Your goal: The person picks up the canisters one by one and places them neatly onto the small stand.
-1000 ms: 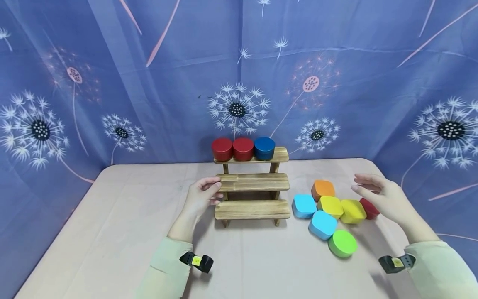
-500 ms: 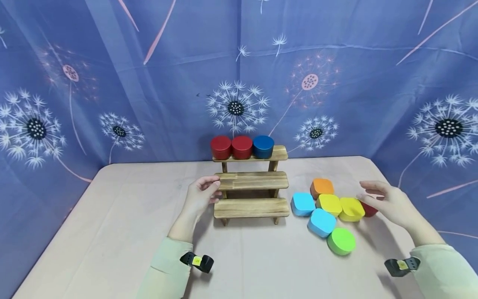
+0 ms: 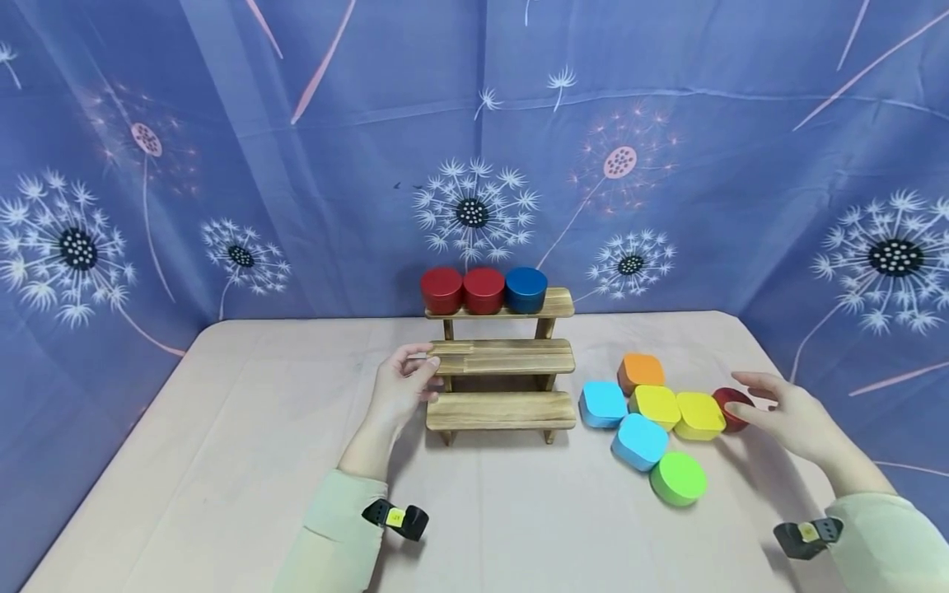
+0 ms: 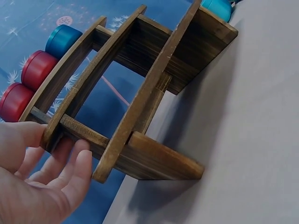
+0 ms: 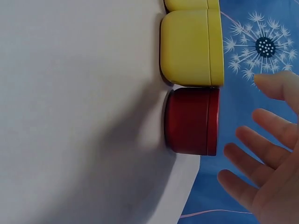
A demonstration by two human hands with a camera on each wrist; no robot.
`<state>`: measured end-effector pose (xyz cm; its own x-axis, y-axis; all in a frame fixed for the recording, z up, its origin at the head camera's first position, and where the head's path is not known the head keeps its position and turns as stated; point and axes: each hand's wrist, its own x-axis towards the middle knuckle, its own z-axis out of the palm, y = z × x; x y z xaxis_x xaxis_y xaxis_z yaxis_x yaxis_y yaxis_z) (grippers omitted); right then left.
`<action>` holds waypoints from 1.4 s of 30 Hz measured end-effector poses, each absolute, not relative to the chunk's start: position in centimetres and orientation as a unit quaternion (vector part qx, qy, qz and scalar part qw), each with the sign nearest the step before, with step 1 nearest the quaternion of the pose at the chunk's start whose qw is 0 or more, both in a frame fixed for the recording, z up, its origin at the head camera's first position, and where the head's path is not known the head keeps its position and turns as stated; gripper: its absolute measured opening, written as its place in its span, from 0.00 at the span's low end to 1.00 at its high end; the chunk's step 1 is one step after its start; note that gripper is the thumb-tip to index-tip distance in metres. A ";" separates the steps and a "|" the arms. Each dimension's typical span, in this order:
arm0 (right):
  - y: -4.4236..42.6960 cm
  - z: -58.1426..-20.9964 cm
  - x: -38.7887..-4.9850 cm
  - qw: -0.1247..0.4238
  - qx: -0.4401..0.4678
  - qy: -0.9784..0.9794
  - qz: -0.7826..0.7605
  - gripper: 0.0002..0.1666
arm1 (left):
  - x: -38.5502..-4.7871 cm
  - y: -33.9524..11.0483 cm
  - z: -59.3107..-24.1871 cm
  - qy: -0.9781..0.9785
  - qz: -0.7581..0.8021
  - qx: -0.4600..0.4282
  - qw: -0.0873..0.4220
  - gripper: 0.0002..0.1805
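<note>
Red container point(image 5: 192, 122) lies just below the spread right fingers point(image 5: 261, 151), while left fingers point(image 4: 77, 177) pinch the wooden rack point(image 3: 500, 412).

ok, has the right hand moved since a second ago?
Yes: the right hand has shifted rightward and lower in the head view, judged against the green container.

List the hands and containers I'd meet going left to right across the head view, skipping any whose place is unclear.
Left hand, first red container, second red container, blue container, left light-blue container, green container, third red container, right hand.
</note>
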<state>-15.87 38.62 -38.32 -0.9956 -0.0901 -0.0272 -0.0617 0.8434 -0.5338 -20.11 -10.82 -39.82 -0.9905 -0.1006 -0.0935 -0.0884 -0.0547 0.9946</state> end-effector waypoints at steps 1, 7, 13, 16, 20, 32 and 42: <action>38.6 -38.3 -15.9 0.028 -0.037 0.959 -0.278 0.38 | -20.1 -10.8 -39.8 -0.686 -0.724 0.071 0.001 0.18; 38.4 -38.3 -15.8 0.016 -0.038 0.961 -0.275 0.36 | -19.8 -10.6 -39.7 -0.681 -0.726 0.092 -0.022 0.22; 38.2 -38.2 -15.8 0.021 -0.034 0.961 -0.275 0.36 | -19.4 -10.2 -39.9 -0.663 -0.741 0.096 -0.038 0.18; 38.2 -38.1 -15.9 0.026 -0.032 0.961 -0.275 0.36 | -19.2 -10.0 -40.1 -0.656 -0.748 0.100 -0.035 0.17; 38.2 -38.0 -15.9 0.032 -0.031 0.961 -0.274 0.36 | -18.9 -9.7 -40.5 -0.655 -0.749 0.098 -0.018 0.19; 38.0 -38.3 -16.3 0.009 -0.047 0.959 -0.281 0.33 | -18.8 -9.2 -41.4 -0.664 -0.746 0.043 0.035 0.16; 38.3 -38.4 -16.3 0.016 -0.042 0.961 -0.274 0.34 | -19.0 -8.9 -41.2 -0.683 -0.729 0.022 0.035 0.16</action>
